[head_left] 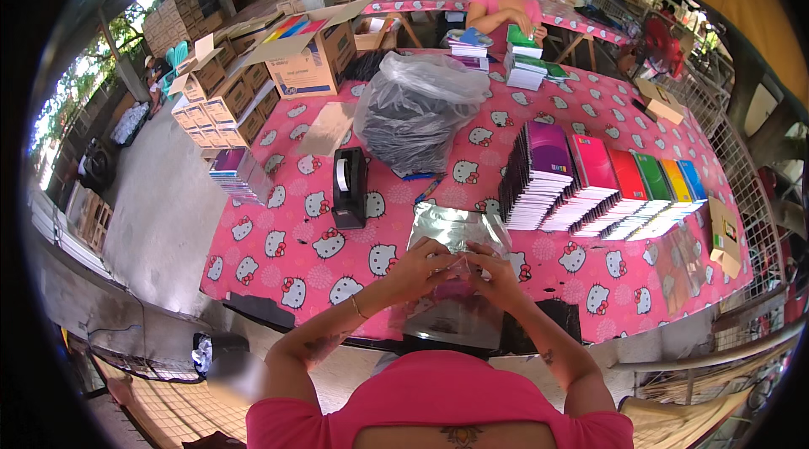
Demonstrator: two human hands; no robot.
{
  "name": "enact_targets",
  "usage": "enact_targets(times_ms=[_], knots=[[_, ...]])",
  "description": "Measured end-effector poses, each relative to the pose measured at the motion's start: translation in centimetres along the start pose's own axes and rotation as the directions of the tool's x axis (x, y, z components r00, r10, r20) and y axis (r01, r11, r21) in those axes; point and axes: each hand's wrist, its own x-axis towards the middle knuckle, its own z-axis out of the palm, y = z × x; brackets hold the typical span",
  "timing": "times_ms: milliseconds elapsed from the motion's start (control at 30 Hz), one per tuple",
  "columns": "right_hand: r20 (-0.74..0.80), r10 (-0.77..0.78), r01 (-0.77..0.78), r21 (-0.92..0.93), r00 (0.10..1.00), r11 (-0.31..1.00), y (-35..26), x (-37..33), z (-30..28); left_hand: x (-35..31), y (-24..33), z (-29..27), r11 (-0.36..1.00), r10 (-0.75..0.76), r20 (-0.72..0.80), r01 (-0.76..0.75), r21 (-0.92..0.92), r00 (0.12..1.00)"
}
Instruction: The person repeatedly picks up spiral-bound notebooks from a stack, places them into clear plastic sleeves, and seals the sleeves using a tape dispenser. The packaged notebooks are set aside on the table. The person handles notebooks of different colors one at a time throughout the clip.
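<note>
Shiny clear plastic sheets or bags (445, 225) lie on the table right in front of me. My left hand (425, 268) and my right hand (495, 274) meet over them, fingertips bent together on the clear plastic. The closed fingers pinch its edge, and the exact grip is partly hidden. Ahead and to the left, a black tape dispenser (349, 203) stands with a roll of tape in it. To the right rise leaning stacks of spiral notebooks, with purple (552, 150), pink (594, 164), red (628, 175), green, yellow and blue covers.
Beyond the plastic sits a big translucent bag (421, 112) of dark things, with a pen (428, 189) before it. At the left edge stands another notebook stack (240, 177); an open carton (308, 61) is behind. Across the pink patterned table (324, 272), a person (510, 10) handles notebooks.
</note>
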Motion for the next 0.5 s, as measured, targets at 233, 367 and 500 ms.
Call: enact_targets(times_ms=[233, 367, 500], knots=[[-0.069, 0.349, -0.337, 0.144, 0.935, 0.931, -2.0, 0.6, 1.3, 2.2, 0.3, 1.3, 0.968, -0.220, -0.046, 0.224, 0.116, 0.974], [-0.089, 0.378, -0.316, 0.394, 0.922, 0.863, -0.1, 1.4, 1.3, 2.7, -0.6, 1.8, 0.922, -0.368, -0.097, 0.377, 0.085, 0.925], [-0.003, 0.489, -0.400, 0.571, 0.872, 0.717, 0.4, 1.5, 1.5, 1.6, -4.2, 2.1, 0.652, -0.604, 0.173, 0.606, -0.455, 0.778]])
